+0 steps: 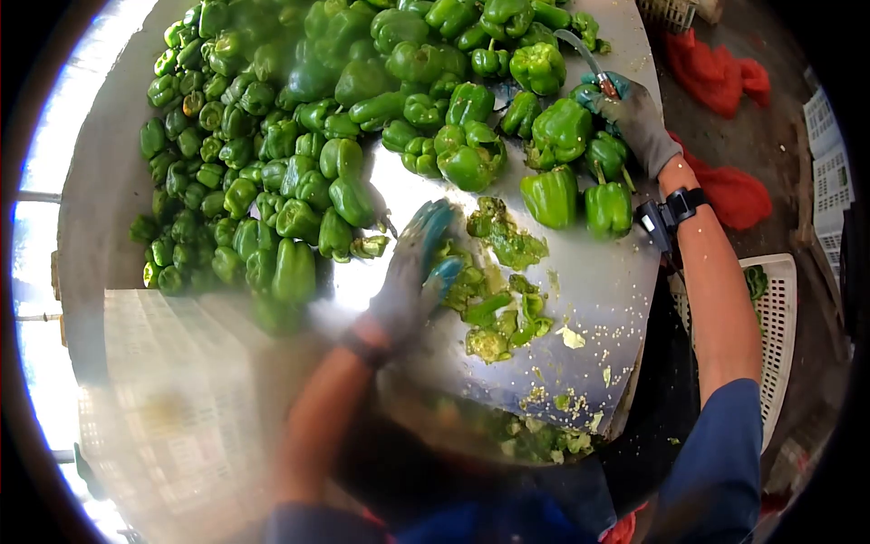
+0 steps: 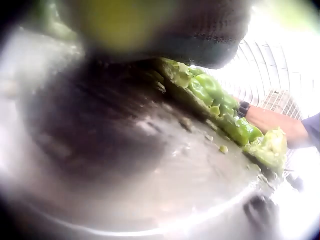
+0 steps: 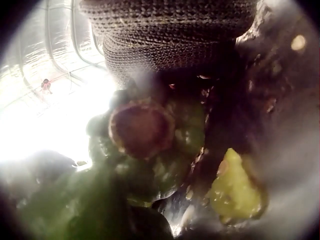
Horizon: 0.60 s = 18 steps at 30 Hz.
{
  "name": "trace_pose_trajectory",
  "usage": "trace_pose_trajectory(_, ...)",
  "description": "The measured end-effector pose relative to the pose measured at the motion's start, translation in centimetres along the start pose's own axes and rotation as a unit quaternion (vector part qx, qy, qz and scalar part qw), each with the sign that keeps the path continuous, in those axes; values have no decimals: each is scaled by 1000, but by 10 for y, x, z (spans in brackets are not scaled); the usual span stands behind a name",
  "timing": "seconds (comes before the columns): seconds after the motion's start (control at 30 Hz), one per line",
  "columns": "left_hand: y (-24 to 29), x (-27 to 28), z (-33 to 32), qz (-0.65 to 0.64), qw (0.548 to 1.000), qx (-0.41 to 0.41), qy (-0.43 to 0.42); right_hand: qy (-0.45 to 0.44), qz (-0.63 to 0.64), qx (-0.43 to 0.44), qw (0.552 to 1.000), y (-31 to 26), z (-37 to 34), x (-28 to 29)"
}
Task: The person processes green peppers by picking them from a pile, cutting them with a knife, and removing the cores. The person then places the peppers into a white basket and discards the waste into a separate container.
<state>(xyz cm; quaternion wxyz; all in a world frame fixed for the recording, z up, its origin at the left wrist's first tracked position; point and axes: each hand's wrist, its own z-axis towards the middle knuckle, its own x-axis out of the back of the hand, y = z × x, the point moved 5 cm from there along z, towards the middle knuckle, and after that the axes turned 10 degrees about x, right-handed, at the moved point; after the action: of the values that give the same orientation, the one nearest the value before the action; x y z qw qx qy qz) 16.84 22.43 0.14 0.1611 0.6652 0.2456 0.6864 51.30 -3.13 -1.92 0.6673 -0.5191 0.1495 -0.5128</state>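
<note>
My left hand [image 1: 408, 263], in a grey glove with teal fingertips, rests low over the metal table [image 1: 603, 299] with its fingers extended. Its fingers lie right beside a pile of pepper scraps [image 1: 507, 240], which also shows as a wet green ridge [image 2: 205, 92] in the left wrist view. At the table's right edge, my gloved right hand [image 1: 634, 118] grips a curved knife [image 1: 584, 52] by its reddish-brown handle, the bent blade pointing away. Whole green peppers [image 1: 560, 131] lie just left of that hand. Close up, the right wrist view shows the knitted glove [image 3: 170, 35] above blurred green peppers.
A large heap of green peppers [image 1: 290, 172] covers the table's left and far side. Pale seeds lie near its front edge. A white crate [image 1: 181, 363] stands at the front left, another white crate [image 1: 779, 344] at the right. Red net bags [image 1: 716, 77] lie on the floor.
</note>
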Motion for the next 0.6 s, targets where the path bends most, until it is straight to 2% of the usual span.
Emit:
trace_pose_trajectory(0.07,-1,-11,16,-32,998,-53,-19,-32,8,-31,999,4,2,0)
trace_pose_trajectory(0.13,8,-15,35,-48,997,-22,-59,-34,25,-41,998,6,1,0)
trace_pose_trajectory(0.2,30,-16,42,-56,987,-119,-96,-34,5,-30,999,9,0,1)
trace_pose_trajectory(0.27,37,-18,42,-66,983,-122,-117,-38,3,-29,999,11,2,1)
trace_pose_trajectory(0.37,50,-28,38,-12,964,-190,-183,-47,2,-63,997,11,2,1)
trace_pose_trajectory(0.4,55,-30,33,-15,964,-190,-185,-48,1,-66,997,9,1,0)
trace_pose_trajectory(0.47,72,-41,8,23,943,-239,-231,-38,23,-71,996,9,0,-1)
trace_pose_trajectory(0.53,79,-53,-28,-29,931,-247,-268,-35,21,-55,998,11,2,1)
trace_pose_trajectory(0.6,96,-65,-65,69,909,-301,-281,-34,22,-39,998,12,1,0)
